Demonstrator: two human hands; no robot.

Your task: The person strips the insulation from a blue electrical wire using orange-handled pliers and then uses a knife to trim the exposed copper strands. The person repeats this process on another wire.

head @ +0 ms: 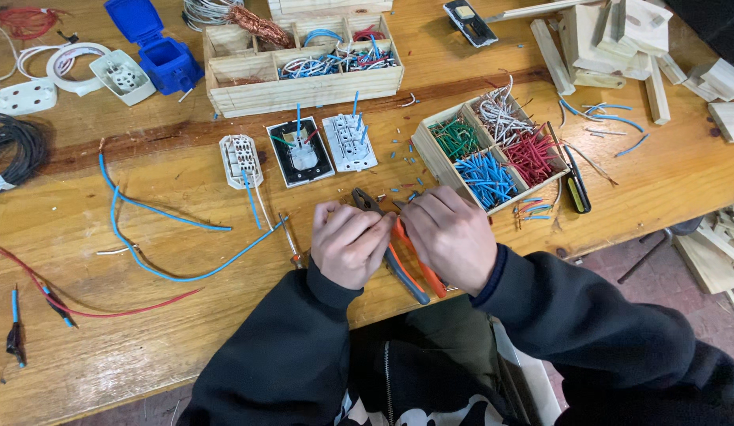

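The workbench (185,347) is varnished wood, glossy and scuffed. On it, near its front edge, the pliers (402,252) show dull dark metal jaws and smooth orange-and-blue plastic grips. Behind them the divided tray (430,154) is raw, matt pale wood holding plastic-sheathed wire offcuts. The socket modules (349,142) are smooth white plastic. Both sleeves (588,323) are matt black cloth.

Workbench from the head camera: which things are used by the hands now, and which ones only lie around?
In use:
- left hand and right hand, close together
- pliers with orange and blue handles, held between them

Lying about:
- wooden box of cut wires
- three socket parts
- long blue wire
- blue socket box
- black-handled screwdriver
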